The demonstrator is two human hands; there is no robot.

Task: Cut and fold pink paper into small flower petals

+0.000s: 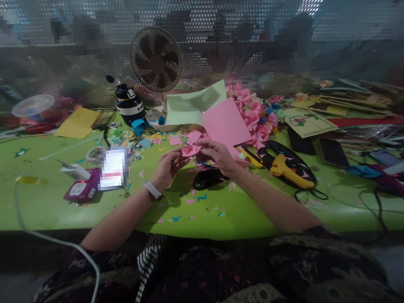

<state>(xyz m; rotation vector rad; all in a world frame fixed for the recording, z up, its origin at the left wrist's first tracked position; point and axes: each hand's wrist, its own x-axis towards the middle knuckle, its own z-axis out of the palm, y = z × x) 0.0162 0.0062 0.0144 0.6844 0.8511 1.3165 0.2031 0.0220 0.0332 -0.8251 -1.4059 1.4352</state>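
Between my two hands is a small folded pink paper piece [190,150], held above the green table. My left hand [169,169], with a white band at the wrist, pinches its left side. The fingers of my right hand [218,154] are closed on its right side. A black glossy object [207,179] lies on the table just below my hands. Behind them rest a flat pink sheet [226,121] and a pale green sheet [194,106]. A heap of pink folded paper pieces [249,108] is piled at the back, right of the sheets.
A glue gun [291,172] with a yellow body and a yellow cutter [250,157] lie to the right. To the left are a lit phone [113,169] and a purple power strip [82,188]. A fan [156,59] and a dark bottle [129,105] stand behind. Scraps litter the green table [140,210].
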